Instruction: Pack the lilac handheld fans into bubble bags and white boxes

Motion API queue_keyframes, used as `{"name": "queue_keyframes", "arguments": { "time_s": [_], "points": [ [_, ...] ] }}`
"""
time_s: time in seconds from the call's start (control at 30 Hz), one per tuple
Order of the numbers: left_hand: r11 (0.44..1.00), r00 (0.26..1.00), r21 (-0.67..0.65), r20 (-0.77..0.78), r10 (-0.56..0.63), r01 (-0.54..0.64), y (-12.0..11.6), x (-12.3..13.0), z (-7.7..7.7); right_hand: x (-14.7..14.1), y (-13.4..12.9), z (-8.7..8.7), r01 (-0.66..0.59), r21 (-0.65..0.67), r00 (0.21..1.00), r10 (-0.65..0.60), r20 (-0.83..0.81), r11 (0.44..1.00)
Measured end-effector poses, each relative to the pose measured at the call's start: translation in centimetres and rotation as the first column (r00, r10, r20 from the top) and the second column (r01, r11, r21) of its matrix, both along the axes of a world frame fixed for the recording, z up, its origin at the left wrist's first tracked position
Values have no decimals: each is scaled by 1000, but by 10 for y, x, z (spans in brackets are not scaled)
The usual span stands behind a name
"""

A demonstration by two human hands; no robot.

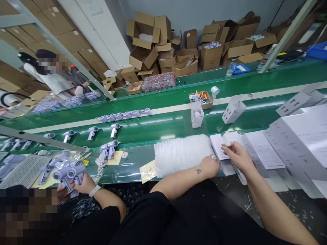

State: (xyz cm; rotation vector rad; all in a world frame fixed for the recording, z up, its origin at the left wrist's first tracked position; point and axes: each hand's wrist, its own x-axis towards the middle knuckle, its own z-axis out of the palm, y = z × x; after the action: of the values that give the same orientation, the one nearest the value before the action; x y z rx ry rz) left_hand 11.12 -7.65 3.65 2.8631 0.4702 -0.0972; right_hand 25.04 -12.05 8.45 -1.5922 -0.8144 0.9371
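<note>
My left hand (209, 166) has its fingers curled beside the right end of a row of bubble wrap bags (182, 153), by the lower left edge of a stack of white printed leaflets (218, 144). What those fingers hold, if anything, is hidden. Over the leaflets' right edge, my right hand (238, 154) has thumb and forefinger drawn together, a white cover on one finger. I cannot make out what is in the pinch. Right of it stand white cartons (255, 144) with a printed sheet (265, 149) on top. An open white box (197, 117) stands upright beyond the bags.
On the green conveyor (163, 127) stand another white box (233, 109) and several lilac handheld fans (114, 130). A parts carton (204, 100) sits behind. At left a co-worker's hand (85, 183) holds similar devices. A yellow paper (148, 172) lies near the front edge.
</note>
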Motion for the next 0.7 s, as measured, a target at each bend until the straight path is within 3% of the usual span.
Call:
{"name": "queue_keyframes", "arguments": {
  "time_s": [0.13, 0.27, 0.37, 0.47, 0.6, 0.67, 0.7],
  "points": [
    [957, 958, -135, 93, 270, -257, 27, -13, 24, -1, -38, -19, 46, -110, 996, -55, -73, 993],
    [937, 860, -97, 373, 348, -336, 41, -60, 45, -17, -52, -26, 77, -215, 946, -139, -291, 974],
    [915, 791, -72, 478, 382, -398, 33, -104, 39, -34, -44, -28, 25, -237, 903, -124, -412, 971],
    [843, 731, -151, 434, 526, -517, 18, -134, 18, -52, -26, -33, -98, -237, 906, -12, -424, 967],
    [685, 613, -246, 313, 726, -686, 1, -147, -6, -75, -2, -44, -283, -224, 942, 226, -246, 933],
    [639, 571, -247, 298, 765, -728, -4, -148, -10, -86, 5, -49, -349, -169, 931, 361, 47, 922],
    [623, 554, -244, 297, 778, -743, -6, -147, -11, -90, 8, -50, -396, -134, 880, 417, 228, 909]
  ]
}}
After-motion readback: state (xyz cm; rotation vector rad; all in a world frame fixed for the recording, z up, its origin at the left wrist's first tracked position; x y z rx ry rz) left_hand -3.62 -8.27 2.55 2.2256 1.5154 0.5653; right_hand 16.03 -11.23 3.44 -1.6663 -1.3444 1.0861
